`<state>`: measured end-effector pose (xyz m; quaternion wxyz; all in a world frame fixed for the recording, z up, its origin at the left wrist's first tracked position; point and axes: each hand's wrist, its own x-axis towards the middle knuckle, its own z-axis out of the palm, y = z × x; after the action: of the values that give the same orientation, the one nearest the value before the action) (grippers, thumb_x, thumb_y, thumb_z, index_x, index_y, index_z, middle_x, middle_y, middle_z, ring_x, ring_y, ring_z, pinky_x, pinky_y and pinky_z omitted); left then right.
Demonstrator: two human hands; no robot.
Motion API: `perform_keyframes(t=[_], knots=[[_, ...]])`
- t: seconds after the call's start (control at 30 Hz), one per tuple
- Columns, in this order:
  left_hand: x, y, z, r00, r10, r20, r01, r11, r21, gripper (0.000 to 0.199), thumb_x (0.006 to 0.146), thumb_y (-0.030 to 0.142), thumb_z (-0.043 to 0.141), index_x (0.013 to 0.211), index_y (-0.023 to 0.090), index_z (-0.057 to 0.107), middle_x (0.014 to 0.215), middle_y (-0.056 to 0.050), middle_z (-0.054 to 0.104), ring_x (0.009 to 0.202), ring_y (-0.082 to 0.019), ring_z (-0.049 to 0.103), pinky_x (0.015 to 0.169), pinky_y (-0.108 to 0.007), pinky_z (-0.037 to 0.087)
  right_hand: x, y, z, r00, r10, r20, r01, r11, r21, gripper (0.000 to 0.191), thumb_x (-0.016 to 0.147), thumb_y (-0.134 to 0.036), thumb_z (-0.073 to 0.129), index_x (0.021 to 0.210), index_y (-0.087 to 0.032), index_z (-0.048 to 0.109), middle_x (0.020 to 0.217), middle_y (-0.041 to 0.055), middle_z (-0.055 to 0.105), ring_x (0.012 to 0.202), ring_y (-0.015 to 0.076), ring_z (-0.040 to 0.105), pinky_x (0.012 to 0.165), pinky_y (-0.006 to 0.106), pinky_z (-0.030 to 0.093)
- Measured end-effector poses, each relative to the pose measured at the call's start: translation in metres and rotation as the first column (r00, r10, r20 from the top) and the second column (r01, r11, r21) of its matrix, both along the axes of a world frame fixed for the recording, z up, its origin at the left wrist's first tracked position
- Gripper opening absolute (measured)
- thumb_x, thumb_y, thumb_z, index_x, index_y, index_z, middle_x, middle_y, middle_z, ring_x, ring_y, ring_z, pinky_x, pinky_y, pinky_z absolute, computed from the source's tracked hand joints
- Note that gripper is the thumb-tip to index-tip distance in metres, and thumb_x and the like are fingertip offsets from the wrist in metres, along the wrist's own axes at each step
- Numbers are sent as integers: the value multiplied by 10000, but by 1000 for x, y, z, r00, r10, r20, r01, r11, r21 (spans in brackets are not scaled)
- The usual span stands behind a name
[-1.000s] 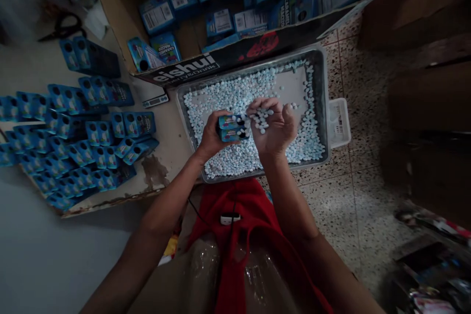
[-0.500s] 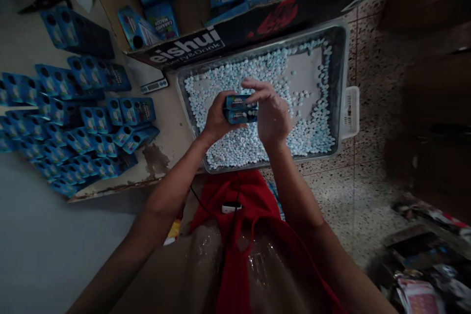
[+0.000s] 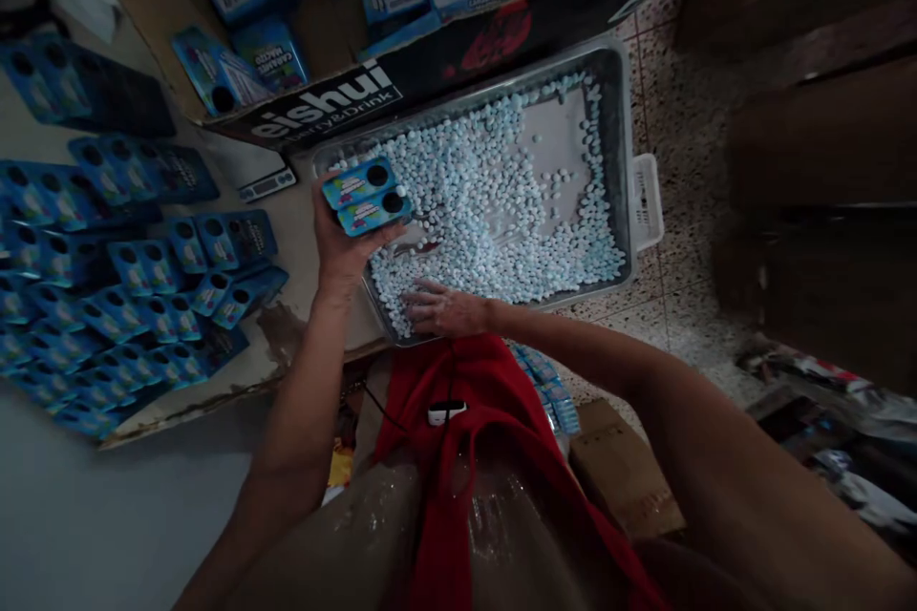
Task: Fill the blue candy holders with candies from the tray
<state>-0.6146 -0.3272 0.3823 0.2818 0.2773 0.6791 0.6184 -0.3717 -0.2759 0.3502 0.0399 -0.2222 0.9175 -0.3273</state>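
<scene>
Two small blue boxes [image 3: 364, 198], pressed side by side, are gripped in my left hand [image 3: 341, 246] over the left end of a metal tray. Each box shows a dark round opening on the side facing me. Pale blue and white candies [image 3: 469, 181] cover most of the tray [image 3: 622, 162]. My right hand [image 3: 451, 308] lies low among the candies at the near edge, fingers spread; whether any candies are under the palm is hidden.
Rows of similar blue boxes [image 3: 136, 272] stand on the table at the left. A large carton [image 3: 315, 105] holding more boxes is beyond the tray. Between them sits a small digital scale [image 3: 268, 183]. A white plastic basket [image 3: 647, 200] shows past the tray's right side.
My left hand has moved left with the two boxes and turned them so their openings show. My right hand has left the boxes and come down into the candies near me.
</scene>
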Motion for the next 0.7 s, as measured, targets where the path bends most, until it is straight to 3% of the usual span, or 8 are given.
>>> perform_keyframes(t=[0.2,0.3,0.4,0.47,0.5,0.57,0.63,0.7], knots=[[-15,-16,5,995,-101,19,101,995,-18,1001,440,497,1092,1273,329,564,1215,-9,713,1092,-252,732,912,-430,668,-2,68,-15,999,15,43,-8,989,-149,201,967,-151,682,1075,-286,784,1271,12,788,1421,282,640,1288,694,382],[-32,2,4,921,-383,76,384,923,2,1052,415,526,1090,1303,323,565,1341,-50,718,1177,-301,727,960,-544,664,0,112,-5,959,-210,189,255,933,-254,267,920,-118,696,1015,-352,782,1224,-51,801,1428,246,632,1328,688,317],[-53,36,7,792,-602,102,604,797,8,1039,423,556,1082,1295,296,581,1411,-84,706,1205,-339,721,953,-610,655,17,132,20,820,-493,291,563,788,-251,208,938,-216,705,1047,-378,775,1353,-51,767,1509,274,560,1349,702,262],[-68,60,8,739,-669,80,672,740,-27,1022,466,573,1070,1312,262,590,1431,-97,698,1192,-334,713,939,-616,652,38,124,35,619,-735,278,786,586,-198,192,944,-290,713,1111,-369,764,1473,-13,705,1564,305,495,1347,698,271],[-74,71,8,722,-688,72,691,721,-46,1029,476,574,1069,1327,245,593,1448,-103,688,1191,-328,705,945,-620,648,49,115,40,448,-860,243,894,421,-154,215,953,-332,702,1161,-354,750,1529,19,662,1593,323,451,1344,703,270],[-81,87,2,713,-697,77,702,709,-74,1069,447,567,1080,1341,225,605,1454,-102,685,1187,-324,690,972,-635,637,66,94,40,-10,-989,147,999,-18,-50,349,994,-427,619,1306,-287,690,1631,115,545,1646,357,345,1333,738,237],[-82,94,-9,729,-675,116,684,725,-79,1101,371,556,1097,1317,234,634,1402,-73,716,1167,-324,685,993,-652,629,70,77,28,-407,-910,81,913,-405,40,538,1028,-520,502,1438,-183,590,1692,226,419,1683,382,233,1320,778,180],[-75,92,-22,745,-642,183,660,750,-56,1097,344,562,1098,1303,265,655,1349,-34,742,1138,-314,691,993,-653,632,60,71,12,-619,-782,66,785,-614,87,656,1035,-589,434,1496,-131,521,1722,287,328,1702,383,151,1311,796,134]])
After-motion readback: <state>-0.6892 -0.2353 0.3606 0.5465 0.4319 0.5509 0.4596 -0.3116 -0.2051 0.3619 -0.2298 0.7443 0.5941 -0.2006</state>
